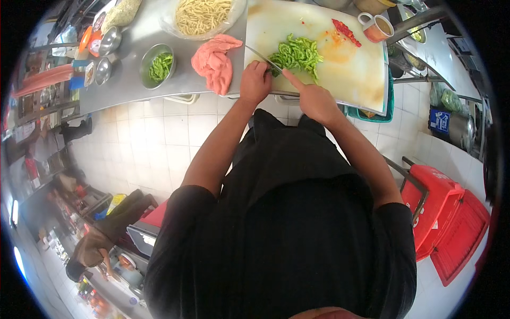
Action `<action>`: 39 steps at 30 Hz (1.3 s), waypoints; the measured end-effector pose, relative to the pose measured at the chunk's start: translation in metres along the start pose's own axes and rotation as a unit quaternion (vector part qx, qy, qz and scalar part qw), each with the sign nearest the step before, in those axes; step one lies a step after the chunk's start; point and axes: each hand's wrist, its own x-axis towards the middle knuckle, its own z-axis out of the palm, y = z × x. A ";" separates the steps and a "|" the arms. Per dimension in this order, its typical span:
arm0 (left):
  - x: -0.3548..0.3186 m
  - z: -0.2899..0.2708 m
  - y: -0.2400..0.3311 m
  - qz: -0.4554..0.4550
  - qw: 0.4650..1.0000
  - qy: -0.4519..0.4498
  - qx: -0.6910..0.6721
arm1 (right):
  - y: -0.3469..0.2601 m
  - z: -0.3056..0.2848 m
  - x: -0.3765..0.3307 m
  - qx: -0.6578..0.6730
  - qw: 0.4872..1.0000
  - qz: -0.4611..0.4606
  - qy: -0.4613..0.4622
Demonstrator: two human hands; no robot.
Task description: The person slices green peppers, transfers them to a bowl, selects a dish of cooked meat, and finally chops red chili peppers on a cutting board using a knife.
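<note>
My right hand [319, 104] is wrapped round the handle of a knife [264, 58], its index finger stretched toward the blade. The blade slants up and left across the near left part of a white cutting board [366, 69]. Close beside the blade is my left hand [256, 82], fingers curled down at the board's left edge; what lies under them is hidden. Sliced green peppers [300, 55] are heaped on the board just right of the blade. Farther back lies a small strip of chopped red pepper [346, 32].
Left of the board are a crumpled pink cloth [215, 63], a metal bowl of green slices [158, 66] and a bag of noodles [203, 16]. A mug [376, 27] stands at the board's far right. A red cooler box [433, 204] sits right; another person [98, 247] works behind left.
</note>
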 end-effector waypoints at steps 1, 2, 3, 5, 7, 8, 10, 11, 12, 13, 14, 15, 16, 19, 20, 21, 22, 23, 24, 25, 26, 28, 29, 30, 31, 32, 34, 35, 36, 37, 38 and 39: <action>0.000 -0.004 -0.002 0.006 1.000 0.005 -0.003 | -0.002 0.004 0.000 0.010 1.000 -0.003 0.006; 0.000 -0.008 -0.005 0.012 1.000 0.009 -0.005 | -0.003 0.009 0.001 0.020 1.000 -0.005 0.013; -0.007 0.018 0.012 -0.011 0.999 0.016 -0.038 | 0.018 0.010 -0.010 0.008 1.000 -0.004 0.012; -0.003 0.013 0.010 -0.012 0.999 0.003 -0.036 | 0.027 0.030 0.000 0.048 0.997 -0.030 0.058; 0.001 0.006 0.001 0.015 0.999 0.018 -0.035 | 0.012 0.010 0.010 0.013 1.000 -0.008 0.019; -0.003 0.006 -0.001 0.022 0.999 0.023 -0.038 | 0.006 0.004 0.009 -0.005 1.000 0.006 -0.008; -0.002 0.006 -0.001 0.011 0.999 0.025 -0.026 | 0.001 -0.003 0.001 -0.001 1.000 0.003 -0.011; -0.001 0.005 -0.001 0.004 0.999 0.027 -0.020 | 0.000 -0.005 0.000 0.001 1.000 0.001 -0.013; 0.001 0.006 -0.001 0.010 0.999 0.030 -0.025 | 0.004 0.000 0.004 0.015 1.000 0.002 -0.009; 0.001 0.007 0.000 0.015 0.999 0.031 -0.030 | 0.008 0.009 0.007 0.030 1.000 0.004 -0.006; 0.001 0.008 0.001 0.020 0.999 0.033 -0.036 | 0.014 0.016 0.010 0.045 0.999 0.006 -0.004; 0.003 0.006 0.001 0.016 0.999 0.030 -0.041 | 0.010 0.010 0.012 0.035 0.999 -0.002 -0.003; 0.003 0.004 0.002 0.013 0.998 0.028 -0.046 | 0.007 0.003 0.013 0.025 1.000 -0.010 -0.003; -0.002 0.001 0.003 -0.001 0.999 0.018 -0.037 | -0.001 -0.005 0.005 0.015 1.000 -0.016 -0.007; 0.001 0.000 0.000 0.003 0.999 0.023 -0.035 | -0.003 -0.006 0.004 0.015 1.000 -0.016 -0.010; -0.001 0.002 0.002 0.004 0.999 0.025 -0.037 | 0.002 0.002 0.006 0.028 0.999 -0.014 -0.013; 0.003 0.002 0.002 0.006 0.999 0.024 -0.042 | 0.007 0.010 0.013 0.039 0.999 -0.014 -0.010; 0.005 0.004 0.004 0.003 0.998 0.023 -0.051 | 0.013 0.016 0.017 0.050 0.999 -0.013 -0.007; 0.003 0.003 0.004 -0.002 0.998 0.022 -0.054 | 0.012 0.013 0.019 0.043 0.999 -0.020 -0.006; 0.001 0.002 0.003 -0.007 0.998 0.021 -0.057 | 0.011 0.009 0.020 0.035 0.999 -0.026 -0.004; 0.000 0.000 0.002 -0.004 0.998 0.021 -0.053 | 0.010 0.006 0.021 0.028 0.999 -0.033 -0.003; -0.007 0.000 0.003 -0.004 0.999 0.019 -0.051 | 0.006 0.004 0.013 0.028 0.999 -0.024 -0.010; -0.007 -0.001 0.000 -0.004 0.999 0.017 -0.048 | 0.004 0.004 0.011 0.029 0.999 -0.019 -0.014; -0.006 0.000 0.000 -0.004 0.999 0.014 -0.046 | 0.004 0.006 0.010 0.033 0.999 -0.011 -0.018; -0.005 0.000 0.000 -0.005 0.999 0.011 -0.045 | 0.005 0.008 0.010 0.037 0.999 -0.002 -0.022; -0.007 0.001 0.002 -0.008 0.999 0.006 -0.045 | 0.006 0.011 0.011 0.041 0.999 0.007 -0.026; -0.002 0.000 0.000 -0.003 0.999 0.004 -0.040 | 0.007 0.008 0.016 0.043 0.999 -0.008 -0.023; 0.001 -0.001 -0.001 0.000 0.999 0.007 -0.046 | 0.007 0.007 0.019 0.045 0.999 -0.016 -0.022; -0.003 -0.001 -0.001 -0.002 0.999 0.007 -0.053 | 0.004 0.003 0.017 0.051 0.998 -0.017 -0.024; -0.004 -0.001 -0.001 -0.003 0.998 0.008 -0.060 | 0.001 -0.001 0.013 0.058 0.998 -0.018 -0.026; -0.003 -0.001 -0.003 0.004 0.998 0.016 -0.057 | -0.001 -0.005 0.011 0.064 0.997 -0.020 -0.028; -0.004 0.000 -0.003 0.008 0.998 0.025 -0.055 | -0.002 -0.005 0.010 0.058 0.998 -0.014 -0.028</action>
